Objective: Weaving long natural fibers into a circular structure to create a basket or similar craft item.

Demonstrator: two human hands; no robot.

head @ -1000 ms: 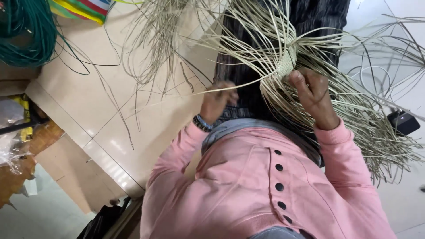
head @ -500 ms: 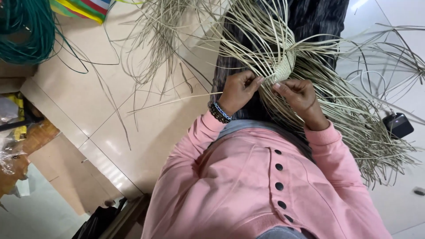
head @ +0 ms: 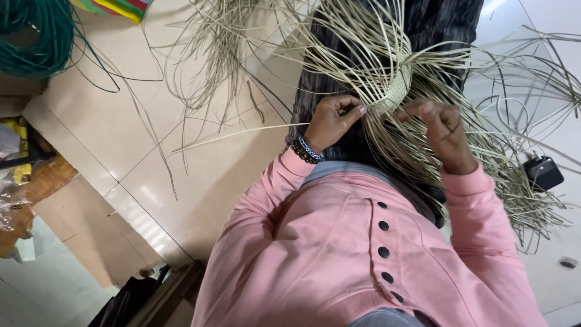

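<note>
- A small woven piece [head: 396,91] is held over the lap, ringed by loose pale strands [head: 484,151].
- One strand is pinched by the left hand [head: 330,121]; strands are gripped by the right hand [head: 442,133].
- Bare floor tile [head: 181,181] lies open at the left; green cord [head: 30,36] is coiled at the top-left corner, a black charger [head: 543,172] by the right edge.

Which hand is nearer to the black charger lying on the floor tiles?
Right. The right hand works the pale strips just beside the woven piece, on the side of the black charger. The left hand is across the weave, farther away.
</note>
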